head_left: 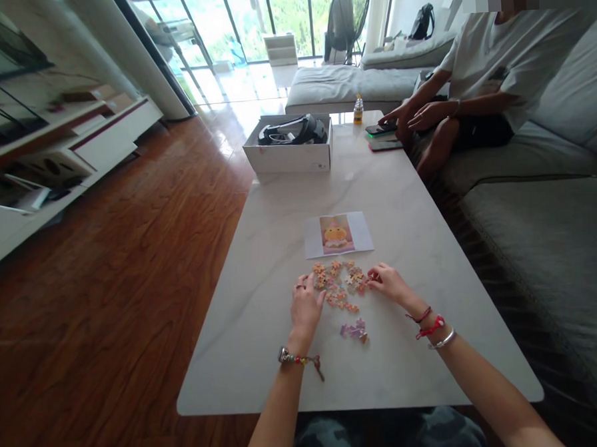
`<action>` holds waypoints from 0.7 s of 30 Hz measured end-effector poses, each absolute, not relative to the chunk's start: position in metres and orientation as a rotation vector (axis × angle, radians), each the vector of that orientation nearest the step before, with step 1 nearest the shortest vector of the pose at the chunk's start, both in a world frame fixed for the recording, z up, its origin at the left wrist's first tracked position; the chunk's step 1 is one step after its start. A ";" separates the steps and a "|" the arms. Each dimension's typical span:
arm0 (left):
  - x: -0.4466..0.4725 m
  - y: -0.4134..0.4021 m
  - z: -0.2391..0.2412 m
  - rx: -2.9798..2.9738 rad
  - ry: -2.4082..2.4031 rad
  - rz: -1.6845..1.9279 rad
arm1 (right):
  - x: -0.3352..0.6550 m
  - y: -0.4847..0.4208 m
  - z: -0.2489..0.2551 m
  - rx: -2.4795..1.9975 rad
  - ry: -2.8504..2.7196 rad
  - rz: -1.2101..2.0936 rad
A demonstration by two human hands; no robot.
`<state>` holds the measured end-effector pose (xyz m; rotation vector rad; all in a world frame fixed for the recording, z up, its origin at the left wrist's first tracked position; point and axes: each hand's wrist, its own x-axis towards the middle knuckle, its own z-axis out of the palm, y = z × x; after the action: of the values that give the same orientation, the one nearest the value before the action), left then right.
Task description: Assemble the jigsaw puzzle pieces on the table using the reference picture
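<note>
A loose pile of small jigsaw puzzle pieces [336, 295], mostly orange and pink, lies on the white table. My left hand [307, 304] is at the pile's left edge, open, with thumb and fingers apart. On the opposite side, my right hand [389, 284] has its fingertips pinched together on a puzzle piece at the pile's right edge; the fingers partly hide it. Closer to me sits a small separate cluster of purple puzzle pieces [353, 329]. Beyond the pile lies a white sheet with a printed picture [336, 234] of a yellow-orange figure.
The white table [243, 306] has rounded corners. At its far end stand an open white box [289, 158] holding a black-and-white object, a small bottle [358, 110] and phones [381, 131]. Another person [495, 73] sits on the grey sofa [543, 217] at the right.
</note>
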<state>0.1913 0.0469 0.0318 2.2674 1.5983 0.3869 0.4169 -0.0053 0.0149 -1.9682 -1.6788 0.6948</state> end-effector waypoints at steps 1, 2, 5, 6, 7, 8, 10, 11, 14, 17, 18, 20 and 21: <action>0.189 0.053 0.030 2.295 1.570 0.398 | 0.416 -0.006 0.014 -1.967 -1.679 0.697; 0.186 0.058 0.028 2.331 1.518 0.396 | 0.416 -0.006 0.014 -1.966 -1.690 0.709; 0.181 0.068 0.026 2.433 1.327 0.342 | 0.416 -0.005 0.019 -1.996 -1.783 0.749; 0.180 0.068 0.026 2.453 1.290 0.329 | 0.416 -0.004 0.023 -2.015 -1.817 0.745; 0.178 0.068 0.026 2.463 1.276 0.324 | 0.416 -0.001 0.027 -2.031 -1.845 0.734; 0.177 0.066 0.027 2.464 1.280 0.322 | 0.415 0.002 0.031 -2.034 -1.869 0.718; 0.174 0.061 0.028 2.455 1.314 0.319 | 0.411 0.012 0.039 -2.001 -1.904 0.668; 0.172 0.058 0.028 2.454 1.327 0.318 | 0.408 0.018 0.042 -1.975 -1.917 0.640; 0.171 0.051 0.032 2.492 1.313 0.310 | 0.398 0.033 0.045 -1.930 -1.961 0.605; 0.172 0.046 0.035 2.581 1.192 0.215 | 0.395 0.034 0.042 -1.950 -2.010 0.639; 0.172 0.044 0.036 2.604 1.155 0.155 | 0.395 0.032 0.041 -1.958 -2.022 0.650; 0.172 0.039 0.037 2.625 1.115 0.031 | 0.397 0.026 0.039 -1.975 -2.039 0.654; 0.171 0.037 0.036 2.624 1.117 -0.021 | 0.399 0.023 0.039 -1.981 -2.042 0.645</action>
<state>0.1710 0.0368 0.0363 2.6242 1.1165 -0.0211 0.3988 0.0234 0.0387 -1.9810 -2.0424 0.6448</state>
